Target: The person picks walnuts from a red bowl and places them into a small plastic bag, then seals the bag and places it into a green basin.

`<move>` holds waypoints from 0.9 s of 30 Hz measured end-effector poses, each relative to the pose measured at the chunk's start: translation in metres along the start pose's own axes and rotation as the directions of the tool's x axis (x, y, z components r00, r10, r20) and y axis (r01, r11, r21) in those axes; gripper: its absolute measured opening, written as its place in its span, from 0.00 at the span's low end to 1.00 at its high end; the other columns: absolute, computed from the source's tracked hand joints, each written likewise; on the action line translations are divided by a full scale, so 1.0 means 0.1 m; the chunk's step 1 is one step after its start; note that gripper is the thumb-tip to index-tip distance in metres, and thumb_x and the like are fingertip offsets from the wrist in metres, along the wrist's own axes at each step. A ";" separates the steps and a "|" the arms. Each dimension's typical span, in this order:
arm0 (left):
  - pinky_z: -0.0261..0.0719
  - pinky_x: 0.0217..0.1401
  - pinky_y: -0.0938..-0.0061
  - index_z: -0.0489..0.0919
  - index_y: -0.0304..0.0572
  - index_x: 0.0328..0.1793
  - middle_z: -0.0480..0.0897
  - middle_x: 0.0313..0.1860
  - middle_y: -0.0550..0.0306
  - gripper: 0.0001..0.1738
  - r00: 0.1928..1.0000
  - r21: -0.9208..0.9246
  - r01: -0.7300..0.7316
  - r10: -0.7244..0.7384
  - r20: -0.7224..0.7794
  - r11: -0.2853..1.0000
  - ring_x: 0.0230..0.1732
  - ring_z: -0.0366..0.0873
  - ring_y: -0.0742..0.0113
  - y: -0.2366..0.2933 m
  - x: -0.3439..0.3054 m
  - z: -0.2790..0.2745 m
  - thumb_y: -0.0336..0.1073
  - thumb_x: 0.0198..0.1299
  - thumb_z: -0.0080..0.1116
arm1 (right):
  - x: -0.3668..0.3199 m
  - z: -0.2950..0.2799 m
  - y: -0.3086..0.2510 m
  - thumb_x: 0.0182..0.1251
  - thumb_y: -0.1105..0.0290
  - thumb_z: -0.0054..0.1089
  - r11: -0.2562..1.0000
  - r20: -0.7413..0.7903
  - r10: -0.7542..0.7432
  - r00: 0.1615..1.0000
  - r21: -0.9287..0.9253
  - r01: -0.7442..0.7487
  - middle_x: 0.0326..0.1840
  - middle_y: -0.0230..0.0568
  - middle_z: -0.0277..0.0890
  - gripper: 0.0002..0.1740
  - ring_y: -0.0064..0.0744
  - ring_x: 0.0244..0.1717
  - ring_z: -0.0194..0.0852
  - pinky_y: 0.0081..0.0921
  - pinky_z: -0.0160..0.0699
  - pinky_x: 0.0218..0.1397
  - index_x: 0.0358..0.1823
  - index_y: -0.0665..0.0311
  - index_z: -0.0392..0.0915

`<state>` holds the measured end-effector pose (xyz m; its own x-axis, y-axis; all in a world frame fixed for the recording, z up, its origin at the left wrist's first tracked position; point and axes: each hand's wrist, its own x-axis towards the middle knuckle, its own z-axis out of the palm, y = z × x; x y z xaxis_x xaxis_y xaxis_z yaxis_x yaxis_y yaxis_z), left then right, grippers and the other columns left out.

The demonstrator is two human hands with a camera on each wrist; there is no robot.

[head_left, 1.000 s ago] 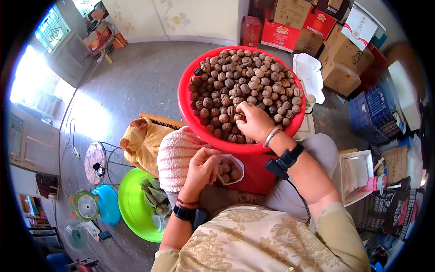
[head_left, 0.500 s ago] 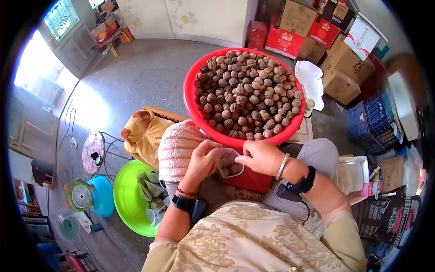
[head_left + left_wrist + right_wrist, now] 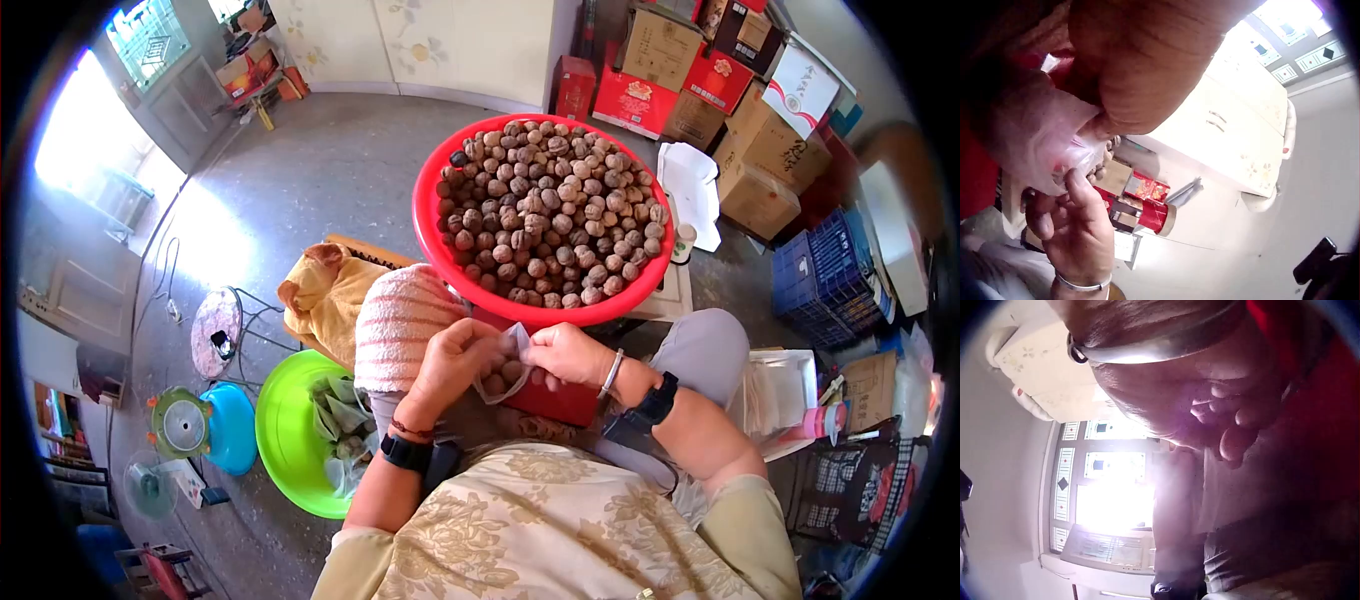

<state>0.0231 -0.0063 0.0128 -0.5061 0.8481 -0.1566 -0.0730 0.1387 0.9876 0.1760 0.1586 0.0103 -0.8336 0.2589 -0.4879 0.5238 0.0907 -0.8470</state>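
Note:
A small clear plastic bag [image 3: 519,340] with several walnuts [image 3: 508,373] in it is held over the lap. My left hand [image 3: 447,365] pinches its rim on the left, and my right hand [image 3: 570,356] pinches the opposite side. In the left wrist view the thin bag [image 3: 1029,128] stretches between both hands, its film bunched near the fingertips. Just beyond the hands, a large red basin [image 3: 430,240] is heaped with walnuts [image 3: 560,215]. The right wrist view shows the right hand's curled fingers [image 3: 1239,440] close up.
A green tub [image 3: 285,440] with filled bags stands at the left, beside a blue basin [image 3: 232,430]. A striped towel [image 3: 405,320] covers the left knee. Cardboard boxes [image 3: 760,150] and a blue crate [image 3: 815,265] are stacked at the right.
My right hand has come from the walnuts in the basin down to the bag and now pinches its rim. The bag's mouth, wide before, is drawn narrower between both hands.

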 end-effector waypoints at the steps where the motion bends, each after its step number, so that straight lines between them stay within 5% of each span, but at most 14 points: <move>1: 0.79 0.43 0.79 0.83 0.34 0.48 0.85 0.37 0.63 0.05 0.998 -0.041 0.010 -0.008 0.058 0.999 0.39 0.79 0.77 0.03 -0.04 0.02 0.28 0.71 0.61 | 0.01 0.03 0.04 0.73 0.64 0.57 0.992 0.041 -0.035 0.999 0.124 0.029 0.27 0.36 0.85 0.14 0.26 0.19 0.79 0.26 0.77 0.22 0.34 0.66 0.83; 2: 0.79 0.45 0.80 0.83 0.34 0.49 0.85 0.39 0.64 0.05 0.993 -0.081 0.022 -0.013 0.117 0.996 0.41 0.78 0.78 0.03 -0.06 0.04 0.28 0.71 0.62 | 0.01 0.05 0.05 0.75 0.63 0.56 0.968 0.076 -0.074 0.994 0.247 0.053 0.28 0.36 0.85 0.14 0.26 0.20 0.80 0.25 0.76 0.22 0.36 0.66 0.84; 5: 0.81 0.49 0.76 0.83 0.34 0.51 0.85 0.41 0.63 0.07 0.979 0.160 -0.124 0.095 0.178 0.979 0.43 0.80 0.74 -0.13 0.01 0.06 0.28 0.70 0.63 | -0.01 0.14 0.06 0.75 0.63 0.56 0.967 0.043 -0.009 0.999 0.253 -0.002 0.30 0.37 0.87 0.14 0.25 0.21 0.82 0.22 0.75 0.21 0.40 0.66 0.84; 7: 0.81 0.51 0.74 0.82 0.34 0.52 0.85 0.42 0.62 0.08 0.977 0.150 -0.121 0.091 0.194 0.981 0.44 0.80 0.73 -0.15 -0.04 0.12 0.27 0.69 0.64 | 0.05 0.14 0.16 0.76 0.63 0.55 0.971 0.025 -0.013 1.000 0.238 0.006 0.32 0.37 0.88 0.14 0.24 0.21 0.83 0.21 0.73 0.20 0.42 0.66 0.84; 10: 0.82 0.54 0.71 0.81 0.34 0.54 0.86 0.44 0.58 0.12 0.971 0.211 -0.174 0.133 0.197 0.962 0.46 0.82 0.70 -0.29 -0.07 0.14 0.25 0.65 0.64 | 0.06 0.11 0.19 0.74 0.64 0.58 0.973 0.043 0.002 0.999 0.231 -0.011 0.29 0.39 0.87 0.12 0.34 0.23 0.85 0.28 0.78 0.24 0.41 0.65 0.84; 11: 0.82 0.54 0.71 0.81 0.34 0.56 0.86 0.45 0.55 0.14 0.967 0.287 -0.229 0.183 0.180 0.930 0.47 0.83 0.69 -0.32 -0.06 0.13 0.23 0.64 0.64 | 0.05 0.11 0.18 0.71 0.66 0.60 0.973 -0.138 -0.225 0.964 -0.085 0.215 0.34 0.42 0.86 0.10 0.41 0.29 0.86 0.34 0.81 0.30 0.43 0.64 0.83; 12: 0.82 0.54 0.71 0.81 0.34 0.56 0.86 0.45 0.55 0.14 0.967 0.289 -0.227 0.181 0.177 0.930 0.47 0.83 0.69 -0.34 -0.06 0.12 0.23 0.64 0.64 | 0.03 0.12 0.17 0.69 0.69 0.62 0.835 -0.231 -0.477 0.848 -0.420 0.355 0.38 0.45 0.86 0.09 0.49 0.35 0.87 0.40 0.84 0.36 0.45 0.64 0.83; 13: 0.82 0.54 0.71 0.81 0.34 0.55 0.87 0.45 0.53 0.14 0.970 0.355 -0.231 0.189 0.150 0.906 0.48 0.83 0.68 -0.37 -0.05 0.11 0.22 0.62 0.63 | 0.01 0.12 0.15 0.69 0.69 0.62 0.835 -0.230 -0.478 0.848 -0.419 0.357 0.38 0.45 0.86 0.09 0.49 0.35 0.87 0.40 0.84 0.36 0.45 0.64 0.83; 15: 0.82 0.54 0.71 0.81 0.34 0.55 0.87 0.45 0.51 0.15 0.972 0.418 -0.235 0.200 0.127 0.878 0.48 0.83 0.67 -0.37 -0.03 0.12 0.22 0.61 0.62 | -0.07 0.08 0.02 0.64 0.73 0.63 0.659 -0.274 -0.684 0.676 -0.630 0.411 0.49 0.49 0.79 0.12 0.58 0.47 0.82 0.47 0.83 0.49 0.49 0.63 0.80; 16: 0.82 0.54 0.71 0.82 0.35 0.54 0.87 0.45 0.51 0.15 0.967 0.434 -0.256 0.220 0.132 0.864 0.48 0.84 0.66 -0.37 -0.03 0.12 0.21 0.60 0.61 | -0.10 0.05 -0.01 0.62 0.76 0.61 0.577 -0.172 -0.717 0.676 -0.691 0.435 0.54 0.49 0.72 0.15 0.57 0.49 0.81 0.48 0.83 0.52 0.51 0.63 0.77; 19: 0.82 0.53 0.70 0.82 0.35 0.53 0.86 0.44 0.50 0.17 0.940 0.452 -0.339 0.287 0.182 0.825 0.48 0.84 0.62 -0.30 -0.03 0.14 0.19 0.57 0.60 | -0.06 0.00 0.10 0.61 0.76 0.60 0.512 -0.001 -0.671 0.741 -0.724 0.463 0.50 0.49 0.75 0.13 0.56 0.45 0.81 0.48 0.83 0.50 0.48 0.62 0.78; 24: 0.82 0.54 0.64 0.83 0.37 0.52 0.85 0.42 0.49 0.19 0.890 0.448 -0.456 0.390 0.235 0.769 0.46 0.83 0.53 -0.08 -0.04 0.16 0.20 0.52 0.62 | -0.07 -0.04 0.16 0.59 0.76 0.58 0.527 -0.002 -0.656 0.755 -0.718 0.455 0.40 0.49 0.77 0.06 0.55 0.43 0.81 0.47 0.82 0.48 0.38 0.62 0.79; 27: 0.80 0.55 0.60 0.85 0.38 0.48 0.85 0.39 0.49 0.15 0.835 0.614 -0.528 0.491 0.249 0.587 0.44 0.81 0.48 -0.04 -0.04 0.09 0.24 0.52 0.66 | -0.07 -0.03 0.15 0.58 0.76 0.60 0.613 -0.060 -0.664 0.745 -0.614 0.497 0.34 0.50 0.79 0.01 0.55 0.42 0.81 0.47 0.80 0.48 0.32 0.64 0.80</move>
<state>0.0333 -0.0059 0.0092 -0.2449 0.9034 0.3519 0.7515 -0.0524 0.6577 0.1902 0.1607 0.0016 -0.9586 0.1903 0.2117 0.0140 0.7745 -0.6324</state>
